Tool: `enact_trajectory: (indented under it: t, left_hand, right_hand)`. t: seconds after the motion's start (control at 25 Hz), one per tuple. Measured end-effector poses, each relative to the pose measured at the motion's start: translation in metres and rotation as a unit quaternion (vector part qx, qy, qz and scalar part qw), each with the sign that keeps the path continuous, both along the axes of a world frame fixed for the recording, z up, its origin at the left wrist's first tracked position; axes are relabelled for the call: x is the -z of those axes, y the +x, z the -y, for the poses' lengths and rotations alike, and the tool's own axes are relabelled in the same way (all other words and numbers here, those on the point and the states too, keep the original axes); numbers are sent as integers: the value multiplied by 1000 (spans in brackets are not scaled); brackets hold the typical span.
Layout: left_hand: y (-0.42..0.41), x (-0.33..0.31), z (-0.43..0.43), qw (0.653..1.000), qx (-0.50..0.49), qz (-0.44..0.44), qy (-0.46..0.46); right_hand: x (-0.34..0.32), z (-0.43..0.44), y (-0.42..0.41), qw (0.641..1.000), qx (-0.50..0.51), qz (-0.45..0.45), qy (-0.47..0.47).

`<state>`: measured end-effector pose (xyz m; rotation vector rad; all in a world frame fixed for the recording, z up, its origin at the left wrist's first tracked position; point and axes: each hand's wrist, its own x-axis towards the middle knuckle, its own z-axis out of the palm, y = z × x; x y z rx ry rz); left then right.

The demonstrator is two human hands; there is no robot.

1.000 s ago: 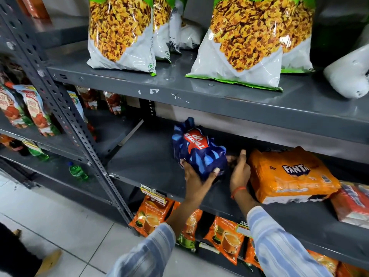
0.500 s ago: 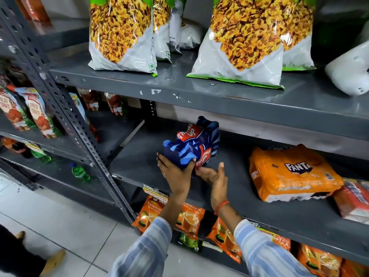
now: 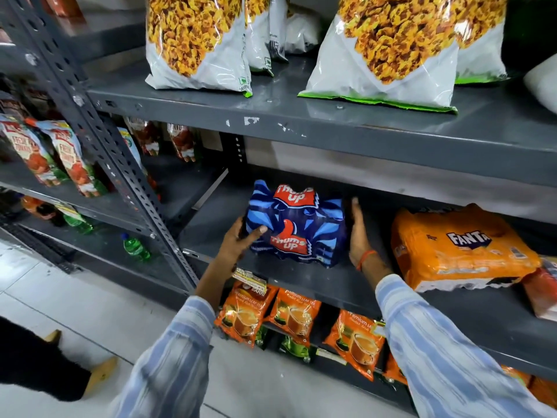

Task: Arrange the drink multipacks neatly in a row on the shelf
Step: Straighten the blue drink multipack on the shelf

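- Grey steel shelving fills the view, and the middle shelf [image 3: 301, 279] carries the drink multipacks, with snack bags [image 3: 379, 49] one level up and tea packets [image 3: 294, 315] hanging below.
- Both hands bracket the blue Thums Up multipack [image 3: 294, 226], which sits on the shelf left of centre, label facing out.
- Left hand [image 3: 238, 241] presses against the pack's left end with the thumb laid across the front wrap; right hand [image 3: 357, 233] lies flat and open-palmed against the right end. It reads as a two-sided squeeze to square the pack up (no lifting grip from either).
- Orange Fanta multipack [image 3: 461, 247] rests to the right, tilted and askew, with a clear gap between it and the blue pack, so the row likely needs closing up.
- A red pack [image 3: 542, 291] at the far right is cut off by the frame edge; its brand is unreadable.
- Left fingers behind the blue pack are hidden, and the shelf's back is too dark to judge.
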<state>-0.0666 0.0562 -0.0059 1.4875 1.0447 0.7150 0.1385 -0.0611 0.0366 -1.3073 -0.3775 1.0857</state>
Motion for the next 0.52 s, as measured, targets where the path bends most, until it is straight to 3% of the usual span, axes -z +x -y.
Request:
enact_trajectory:
  t: [0.12,0.52]
  left_hand:
    - [-1,13,22,996,-79,34,-6]
    - [-11,23,37,994,-76,82,-10]
  right_hand:
    - [26,-7,-16,1000,-4,-30,7]
    - [45,7,-23,997,52,-38,-37]
